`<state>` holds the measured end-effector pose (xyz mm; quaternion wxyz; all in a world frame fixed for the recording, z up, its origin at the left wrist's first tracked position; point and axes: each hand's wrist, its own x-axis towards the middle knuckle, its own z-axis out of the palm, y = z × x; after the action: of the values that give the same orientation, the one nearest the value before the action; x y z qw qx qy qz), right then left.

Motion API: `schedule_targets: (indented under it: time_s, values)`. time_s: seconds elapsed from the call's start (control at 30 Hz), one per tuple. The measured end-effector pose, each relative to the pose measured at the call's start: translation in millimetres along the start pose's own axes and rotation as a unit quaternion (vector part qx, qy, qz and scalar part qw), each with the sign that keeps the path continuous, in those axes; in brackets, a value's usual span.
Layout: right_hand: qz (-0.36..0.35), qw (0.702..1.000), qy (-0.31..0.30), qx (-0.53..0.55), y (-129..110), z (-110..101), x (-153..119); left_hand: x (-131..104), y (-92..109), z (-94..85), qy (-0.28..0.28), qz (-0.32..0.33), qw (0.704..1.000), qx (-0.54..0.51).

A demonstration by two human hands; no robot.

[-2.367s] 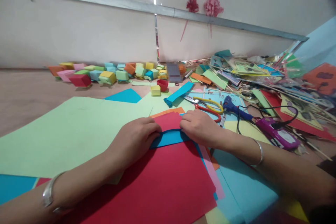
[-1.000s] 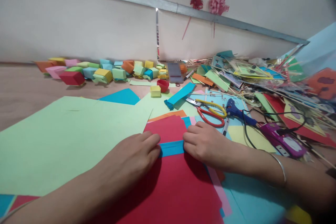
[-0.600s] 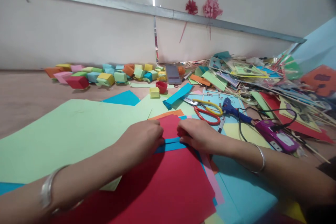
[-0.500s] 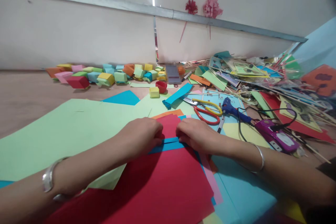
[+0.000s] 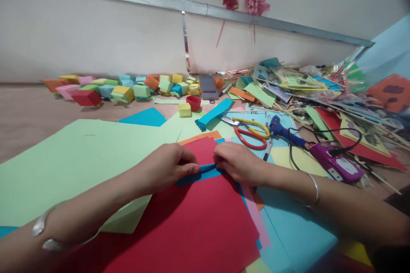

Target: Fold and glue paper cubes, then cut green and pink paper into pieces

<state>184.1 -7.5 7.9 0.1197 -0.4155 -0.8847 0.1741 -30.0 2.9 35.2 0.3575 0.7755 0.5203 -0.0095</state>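
Note:
A folded blue paper strip [image 5: 208, 172] lies across the red paper sheet [image 5: 198, 226] in front of me. My left hand [image 5: 171, 163] pinches its left end between thumb and fingers. At the other end, my right hand [image 5: 238, 163] is closed on the strip, its fingertips partly hidden. The strip's upper edge stands slightly raised between the hands. Just beyond my right hand are scissors [image 5: 251, 138] with one red and one yellow handle, and a box cutter [image 5: 267, 150].
A light green sheet [image 5: 96, 153] spreads to the left. Several small paper boxes [image 5: 123, 93] line the wall. On the right are a blue glue gun [image 5: 283, 132], a purple power strip [image 5: 336, 163] and a heap of paper and sticks [image 5: 294, 85]. A blue folded strip [image 5: 214, 114] lies ahead.
My left hand has shifted its grip, its thumb now stretched along the strip's end. The strip's upper fold has lifted and curved a little. The view has shifted slightly.

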Motion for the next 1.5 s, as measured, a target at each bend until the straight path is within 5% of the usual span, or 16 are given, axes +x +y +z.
schedule_targets:
  time_s: [0.13, 0.33, 0.6, 0.87, 1.07, 1.3, 1.5]
  values:
    - [-0.015, 0.996, 0.015, 0.082, 1, -4, 0, -3, 2, 2.7, 0.028, -0.002, 0.998, -0.051]
    - [-0.009, 0.987, 0.037, 0.156, 5, -10, -2, -7, 0, 5.6, -0.087, -0.031, 0.961, -0.259]
    - [-0.057, 0.994, 0.037, 0.083, 4, -14, -5, -1, -13, 7.6, -0.090, 0.003, 0.983, -0.162]
    - [-0.027, 0.996, 0.016, 0.079, 2, -14, -5, -11, 1, 2.1, -0.077, 0.040, 0.982, -0.171]
    - [-0.040, 0.996, 0.024, 0.081, 3, -15, -5, -7, -1, 6.9, -0.076, 0.004, 0.987, -0.143]
    - [-0.006, 0.996, 0.026, 0.090, -5, -17, -6, -7, 2, 8.7, -0.091, 0.005, 0.984, -0.150]
    - [0.052, 0.989, 0.010, 0.141, -18, -18, -10, -10, 7, 9.5, -0.035, 0.051, 0.996, -0.060]
